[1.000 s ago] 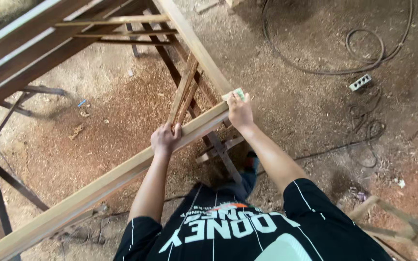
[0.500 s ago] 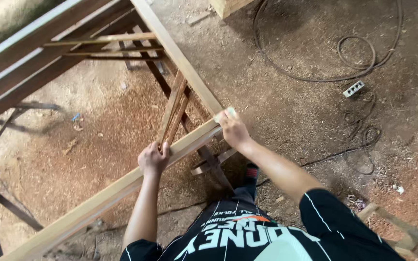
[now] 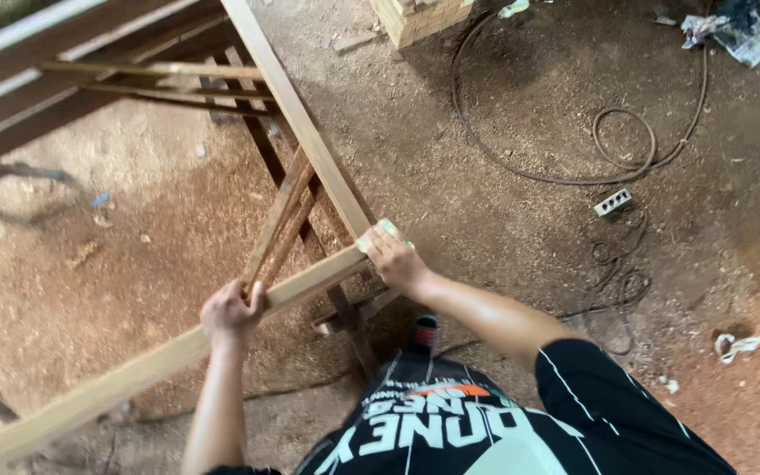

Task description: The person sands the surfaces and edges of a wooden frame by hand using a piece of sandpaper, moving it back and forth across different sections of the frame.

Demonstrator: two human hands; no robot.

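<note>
Here, one long wooden beam [image 3: 169, 356] is seen slanting over the sawdust floor [image 3: 503, 229]. It is gripped by the left hand [image 3: 232, 314], fingers curled round it, while one sanding pad [image 3: 382, 231] is pressed onto its end by the right hand [image 3: 395, 260].

Right hand [image 3: 395, 258] with its sanding block [image 3: 378, 233] has slid back along the wooden rail [image 3: 310, 280] toward the frame's corner joint.
</note>
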